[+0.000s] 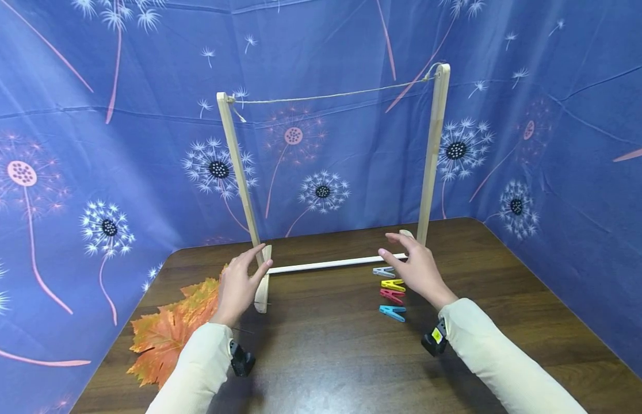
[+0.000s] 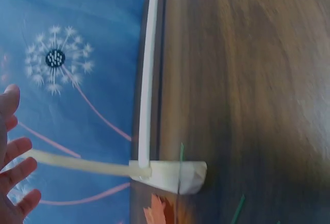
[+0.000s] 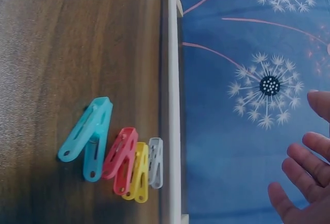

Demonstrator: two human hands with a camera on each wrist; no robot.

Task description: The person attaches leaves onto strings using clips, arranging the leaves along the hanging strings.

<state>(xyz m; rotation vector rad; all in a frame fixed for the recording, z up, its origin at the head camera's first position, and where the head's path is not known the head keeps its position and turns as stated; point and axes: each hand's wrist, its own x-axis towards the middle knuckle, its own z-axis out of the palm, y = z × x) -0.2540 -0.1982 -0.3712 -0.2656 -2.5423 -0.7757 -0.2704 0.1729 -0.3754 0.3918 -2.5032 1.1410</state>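
My left hand [image 1: 238,287] is held over the table by the left foot of a wooden frame, thumb and fingers spread, holding nothing. The right hand [image 1: 419,273] hovers near the frame's right post [image 1: 434,149], also with fingers apart and nothing between them. Just left of it lie several plastic clothespins in a column: a grey one [image 3: 155,163], a yellow one [image 3: 138,175], a red one [image 3: 121,162] and a light blue one [image 3: 88,139]. Orange maple leaves [image 1: 163,339] lie beside and partly behind my left forearm.
A thin string [image 1: 331,96] runs between the tops of the left post [image 1: 240,172] and the right one. Low down, a white bar [image 1: 331,264] joins the posts. Behind the brown wooden table [image 1: 321,345] hangs a blue cloth [image 1: 352,34] with dandelion prints.
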